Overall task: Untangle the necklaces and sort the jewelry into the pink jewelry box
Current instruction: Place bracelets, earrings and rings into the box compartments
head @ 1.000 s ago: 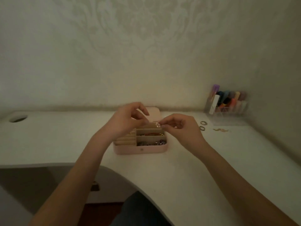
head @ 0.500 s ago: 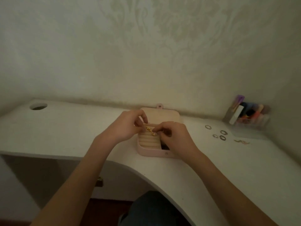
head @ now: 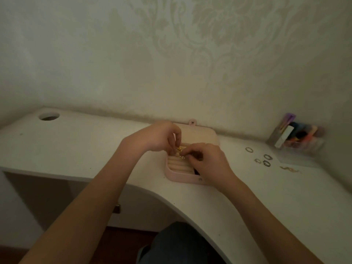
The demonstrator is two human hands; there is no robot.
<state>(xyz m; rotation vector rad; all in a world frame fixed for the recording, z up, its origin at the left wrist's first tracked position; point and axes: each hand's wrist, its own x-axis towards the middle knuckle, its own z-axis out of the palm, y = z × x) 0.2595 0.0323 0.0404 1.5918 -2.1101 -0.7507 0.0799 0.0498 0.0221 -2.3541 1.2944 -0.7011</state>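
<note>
The pink jewelry box [head: 177, 175] lies open on the white desk, its lid [head: 198, 135] tipped back toward the wall. Ridged ring rolls fill its left half. Over the box, my left hand [head: 158, 138] pinches a small gold piece [head: 179, 149] between thumb and fingertips. My right hand [head: 207, 159] pinches the same jewelry at a small ring [head: 182, 157] just above the ring rolls and hides the box's right compartments. Several loose rings [head: 265, 160] and a gold chain [head: 290, 169] lie on the desk to the right.
A clear organiser [head: 299, 138] with colourful items stands at the back right corner against the wall. A round cable hole [head: 48, 117] sits at the desk's back left. The desk's front edge [head: 133, 185] curves inward around my lap.
The view has shifted, so the box sits further right and higher. Both hands have stayed over the box and lowered the gold piece closer to the ring rolls.
</note>
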